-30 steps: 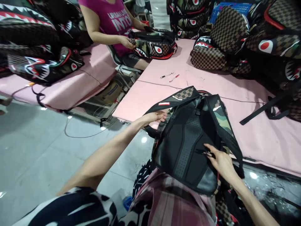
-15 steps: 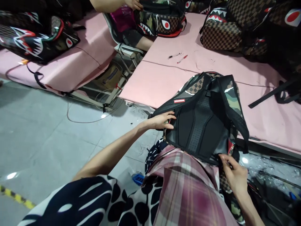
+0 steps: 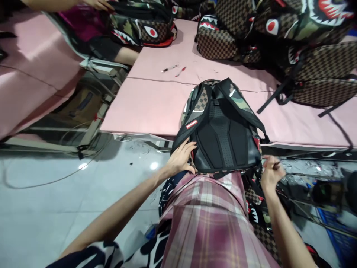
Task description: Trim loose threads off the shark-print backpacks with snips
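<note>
A backpack (image 3: 214,130) with a black padded back panel, checkered and camouflage parts and two black shoulder straps lies back side up, its lower end over my lap and its top on the pink table. My left hand (image 3: 182,158) grips its lower left side, fingers over the edge and thumb near the bottom seam. Just off the lower right corner is my right hand (image 3: 270,174), closed, with a small dark object showing between its fingers, too small to name. A red-and-white label (image 3: 191,124) shows on the left strap.
The pink table (image 3: 147,104) holds two pens (image 3: 180,72) and a pile of checkered bags (image 3: 220,44) at the right. Across it, another person's hand (image 3: 99,4) touches a shark-face bag (image 3: 142,29). More bags (image 3: 258,214) lie low beside my right leg.
My right hand has left the backpack's lower right corner and moved outward, its fingers curled. The left hand stays on the side. The view has swung to the right.
</note>
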`<action>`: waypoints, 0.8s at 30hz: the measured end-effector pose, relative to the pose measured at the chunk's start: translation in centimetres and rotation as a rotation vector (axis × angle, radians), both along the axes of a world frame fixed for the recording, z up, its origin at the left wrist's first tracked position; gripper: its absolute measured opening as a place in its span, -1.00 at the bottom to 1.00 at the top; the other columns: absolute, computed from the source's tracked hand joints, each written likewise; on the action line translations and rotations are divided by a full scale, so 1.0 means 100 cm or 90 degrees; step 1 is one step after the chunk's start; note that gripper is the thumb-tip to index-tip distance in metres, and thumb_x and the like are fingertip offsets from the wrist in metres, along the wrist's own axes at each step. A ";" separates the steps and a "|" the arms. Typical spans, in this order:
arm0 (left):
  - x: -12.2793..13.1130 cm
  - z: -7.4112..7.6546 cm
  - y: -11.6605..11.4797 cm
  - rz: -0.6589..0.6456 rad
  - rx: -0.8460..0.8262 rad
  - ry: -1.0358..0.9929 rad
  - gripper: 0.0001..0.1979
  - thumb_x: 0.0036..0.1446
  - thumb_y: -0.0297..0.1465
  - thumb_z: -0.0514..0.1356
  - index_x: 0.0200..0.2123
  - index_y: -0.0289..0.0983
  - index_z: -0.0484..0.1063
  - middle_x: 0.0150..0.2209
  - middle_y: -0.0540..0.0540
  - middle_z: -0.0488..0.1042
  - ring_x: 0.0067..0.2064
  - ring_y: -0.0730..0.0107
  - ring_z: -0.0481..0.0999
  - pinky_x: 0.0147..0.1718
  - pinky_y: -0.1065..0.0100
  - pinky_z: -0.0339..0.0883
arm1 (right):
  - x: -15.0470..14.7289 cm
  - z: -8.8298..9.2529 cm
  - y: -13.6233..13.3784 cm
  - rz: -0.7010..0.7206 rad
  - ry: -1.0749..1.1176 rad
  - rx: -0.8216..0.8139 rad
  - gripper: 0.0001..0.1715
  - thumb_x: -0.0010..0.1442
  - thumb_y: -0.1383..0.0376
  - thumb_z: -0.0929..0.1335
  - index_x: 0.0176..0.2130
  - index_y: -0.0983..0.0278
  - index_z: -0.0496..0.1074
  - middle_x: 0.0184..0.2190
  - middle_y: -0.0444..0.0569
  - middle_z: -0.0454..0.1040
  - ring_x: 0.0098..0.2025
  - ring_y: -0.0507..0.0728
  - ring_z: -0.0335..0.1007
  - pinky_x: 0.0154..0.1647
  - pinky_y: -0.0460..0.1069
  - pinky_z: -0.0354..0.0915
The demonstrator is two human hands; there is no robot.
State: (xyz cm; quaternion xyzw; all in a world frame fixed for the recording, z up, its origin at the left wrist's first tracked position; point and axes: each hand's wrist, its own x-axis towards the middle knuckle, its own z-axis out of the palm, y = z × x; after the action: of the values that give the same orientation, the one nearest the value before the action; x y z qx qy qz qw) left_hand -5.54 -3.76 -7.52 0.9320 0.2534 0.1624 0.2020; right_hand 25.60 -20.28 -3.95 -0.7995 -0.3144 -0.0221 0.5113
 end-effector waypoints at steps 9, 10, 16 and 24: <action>0.026 -0.004 -0.011 0.012 -0.024 -0.058 0.08 -0.42 0.07 0.33 0.15 -0.32 0.06 0.14 -0.35 0.19 0.26 -0.17 -0.02 0.14 -0.11 0.06 | -0.058 -0.036 -0.039 0.016 0.016 -0.078 -0.58 0.22 0.21 0.17 -0.06 0.36 0.40 -0.24 0.09 0.48 -0.24 0.13 0.40 -0.23 0.00 0.28; 0.028 -0.003 -0.013 0.015 -0.022 -0.059 0.08 -0.41 0.05 0.34 0.16 -0.31 0.04 0.15 -0.34 0.18 0.26 -0.17 -0.02 0.14 -0.11 0.07 | -0.063 -0.035 -0.035 0.042 -0.019 -0.087 -0.59 0.22 0.24 0.16 -0.05 0.36 0.40 -0.26 0.09 0.48 -0.25 0.13 0.40 -0.26 0.00 0.28; 0.050 0.005 -0.027 0.022 0.023 -0.069 -0.08 -0.22 -0.04 0.32 0.15 -0.30 0.05 0.13 -0.32 0.19 0.26 -0.11 -0.02 0.15 -0.06 0.07 | -0.115 -0.024 -0.019 0.291 -0.244 -0.221 -0.70 0.22 0.20 0.23 -0.23 0.33 0.45 -0.55 -0.05 0.42 -0.49 0.10 0.34 -0.48 -0.02 0.13; 0.052 0.007 -0.034 0.040 0.016 -0.051 -0.12 -0.20 -0.10 0.34 0.15 -0.25 0.05 0.15 -0.29 0.17 0.26 -0.05 0.00 0.15 -0.03 0.08 | -0.116 -0.014 -0.012 0.307 -0.300 -0.238 -0.65 0.27 0.22 0.21 -0.49 0.24 0.39 -0.58 -0.12 0.36 -0.51 0.02 0.29 -0.47 -0.04 0.02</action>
State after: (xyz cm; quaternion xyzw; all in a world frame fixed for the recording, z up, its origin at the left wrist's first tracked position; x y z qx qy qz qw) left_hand -0.30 -7.14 -6.87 0.9187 0.2724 0.2092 0.1949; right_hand 14.01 -21.51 -5.39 -0.7552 -0.6008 -0.0269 0.2608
